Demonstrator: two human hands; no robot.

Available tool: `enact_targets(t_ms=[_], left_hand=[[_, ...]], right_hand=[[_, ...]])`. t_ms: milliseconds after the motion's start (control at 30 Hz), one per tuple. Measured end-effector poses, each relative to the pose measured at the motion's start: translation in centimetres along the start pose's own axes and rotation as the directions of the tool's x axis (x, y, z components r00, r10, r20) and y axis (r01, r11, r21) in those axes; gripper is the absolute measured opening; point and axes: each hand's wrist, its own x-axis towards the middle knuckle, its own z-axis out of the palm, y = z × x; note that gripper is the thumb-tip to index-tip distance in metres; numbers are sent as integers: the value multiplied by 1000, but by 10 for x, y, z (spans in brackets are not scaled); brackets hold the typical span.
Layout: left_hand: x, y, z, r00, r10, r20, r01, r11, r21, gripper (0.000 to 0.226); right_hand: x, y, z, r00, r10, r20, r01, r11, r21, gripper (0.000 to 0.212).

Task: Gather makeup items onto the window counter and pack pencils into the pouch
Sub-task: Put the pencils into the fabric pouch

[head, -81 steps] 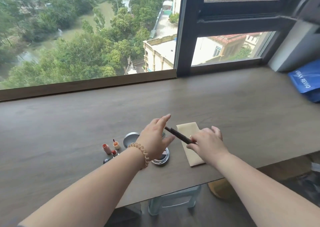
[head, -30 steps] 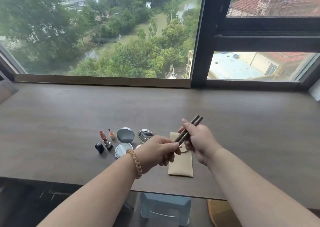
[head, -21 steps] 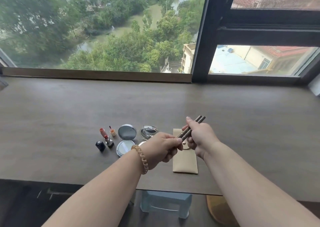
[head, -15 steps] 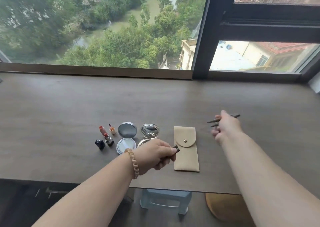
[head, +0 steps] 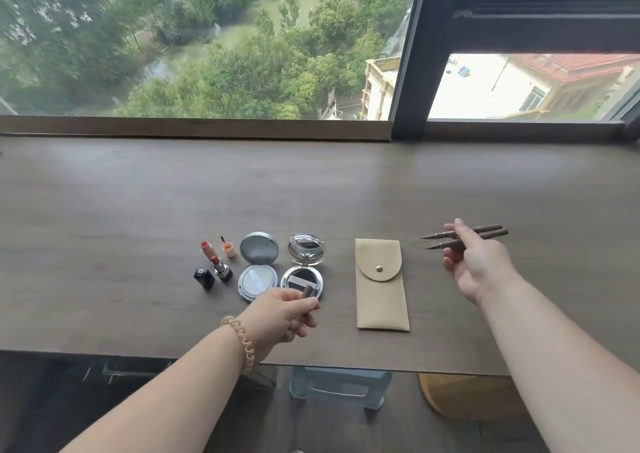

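A beige pouch [head: 381,286] with a snap flap lies closed on the brown window counter [head: 311,182]. To its right, my right hand [head: 476,262] holds two brown pencils [head: 464,236] uncapped, tips pointing left, above the counter. Left of the pouch, my left hand [head: 284,316] is closed on the brown pencil caps [head: 307,293], over the near edge of an open compact. Two open round compacts [head: 258,265] [head: 304,265], two uncapped lipsticks [head: 216,262] and a small orange pot [head: 228,249] sit grouped on the counter.
A dark lipstick cap [head: 204,276] stands at the left of the makeup group. The window frame [head: 408,72] rises behind the counter. Below the counter's front edge stand a pale blue stool [head: 339,387] and a tan round seat [head: 467,397].
My hands met over the pouch and pulled apart: the caps came off in my left hand, and my right hand carried the two pencils to the right of the pouch.
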Motion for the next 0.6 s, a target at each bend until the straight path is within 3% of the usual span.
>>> enact_targets(t_ms=[100, 167, 267, 300, 333, 433, 467, 500, 600], left_hand=[[9, -1, 5, 997, -16, -70, 18, 999, 27, 13], [18, -3, 11, 993, -12, -119, 23, 996, 91, 16], [32, -5, 19, 979, 56, -195, 10, 946, 323, 26], [39, -5, 21, 974, 85, -212, 6, 918, 397, 29], [44, -6, 23, 967, 113, -227, 4, 889, 457, 31], [57, -4, 27, 941, 168, -292, 27, 826, 562, 34], [59, -4, 28, 933, 182, -312, 31, 821, 570, 36], [62, -5, 29, 925, 195, -325, 28, 819, 573, 38], [65, -12, 28, 909, 241, -340, -1, 817, 577, 42]], right_hand=[[-9, 12, 12, 995, -70, 77, 75, 995, -70, 4], [-12, 21, 18, 977, -166, 132, 185, 971, -153, 6], [-15, 39, 27, 907, -353, 230, 410, 867, -282, 13], [-14, 48, 29, 858, -439, 266, 511, 778, -366, 15], [-13, 56, 30, 777, -537, 329, 628, 624, -465, 17], [-2, 80, 33, 404, -659, 635, 853, 20, -521, 34], [2, 88, 35, 323, -635, 702, 866, -100, -489, 40], [6, 96, 38, 294, -603, 742, 864, -165, -476, 43], [12, 121, 46, 298, -501, 812, 824, -294, -484, 44]])
